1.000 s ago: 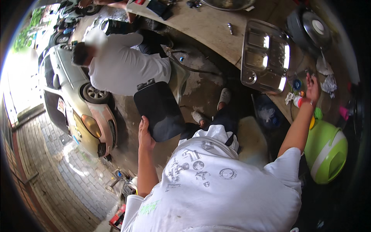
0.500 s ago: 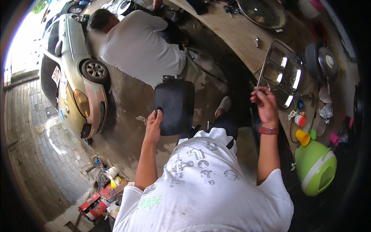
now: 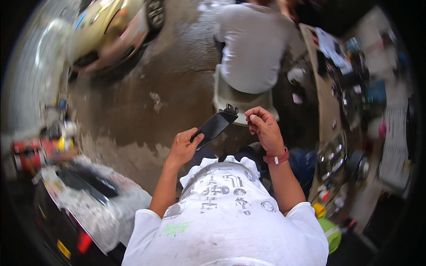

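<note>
My left hand (image 3: 183, 145) grips the near end of a black flat panel (image 3: 213, 130), tilted edge-on, with a black hinged bracket (image 3: 230, 109) at its far end. My right hand (image 3: 262, 127) is raised just right of that bracket, its thumb and index finger pinched; what they hold, if anything, is too small to tell. A red band circles my right wrist. Beyond my hands a person in a grey-white shirt (image 3: 246, 46) sits on a pale plastic chair (image 3: 224, 93), back toward me.
At right, a long workbench (image 3: 310, 40) bears tools, a metal tray (image 3: 333, 155), a yellow cup (image 3: 319, 208) and clutter; a green container (image 3: 332, 235) is below. A car (image 3: 104, 29) stands upper left. Red boxes (image 3: 29, 150) and a paper-covered pile (image 3: 97, 213) lie left. Another person's arm (image 3: 286, 9) shows at top.
The view has swung, bringing the seated person ahead of me. The black panel has turned from broad face to edge-on. My right hand has moved from the bench to beside the panel's bracket.
</note>
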Demonstrator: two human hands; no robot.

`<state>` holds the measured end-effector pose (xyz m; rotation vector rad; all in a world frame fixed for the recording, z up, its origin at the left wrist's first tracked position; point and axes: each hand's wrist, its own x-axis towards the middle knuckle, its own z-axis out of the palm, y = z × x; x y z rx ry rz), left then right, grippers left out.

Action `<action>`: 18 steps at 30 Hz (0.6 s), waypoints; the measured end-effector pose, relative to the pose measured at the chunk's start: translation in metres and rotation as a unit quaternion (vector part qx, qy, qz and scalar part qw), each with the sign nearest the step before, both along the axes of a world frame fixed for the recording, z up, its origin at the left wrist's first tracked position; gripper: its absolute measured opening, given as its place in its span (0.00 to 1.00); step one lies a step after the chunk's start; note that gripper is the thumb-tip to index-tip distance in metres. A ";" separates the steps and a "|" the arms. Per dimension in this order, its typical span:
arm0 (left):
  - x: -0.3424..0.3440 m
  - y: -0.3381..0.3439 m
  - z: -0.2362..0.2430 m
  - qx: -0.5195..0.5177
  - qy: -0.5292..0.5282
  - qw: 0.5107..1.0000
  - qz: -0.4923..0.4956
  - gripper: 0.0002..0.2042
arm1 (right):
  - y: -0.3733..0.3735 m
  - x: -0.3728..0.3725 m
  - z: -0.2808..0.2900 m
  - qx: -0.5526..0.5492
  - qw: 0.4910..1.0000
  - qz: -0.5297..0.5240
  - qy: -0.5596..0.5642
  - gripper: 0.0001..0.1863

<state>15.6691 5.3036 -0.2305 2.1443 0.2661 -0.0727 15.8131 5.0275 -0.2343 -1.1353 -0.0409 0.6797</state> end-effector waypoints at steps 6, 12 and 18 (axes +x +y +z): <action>-0.111 0.093 -0.009 -0.009 -0.046 0.978 0.205 0.16 | 0.162 -0.051 0.018 -0.058 0.981 0.186 -0.006 0.11; -0.181 0.113 -0.020 0.062 -0.067 0.918 0.386 0.16 | 0.255 -0.078 0.000 -0.088 0.934 0.346 -0.026 0.15; -0.219 0.056 -0.027 0.183 -0.018 0.826 0.532 0.17 | 0.308 -0.127 -0.024 -0.159 0.787 0.592 -0.064 0.26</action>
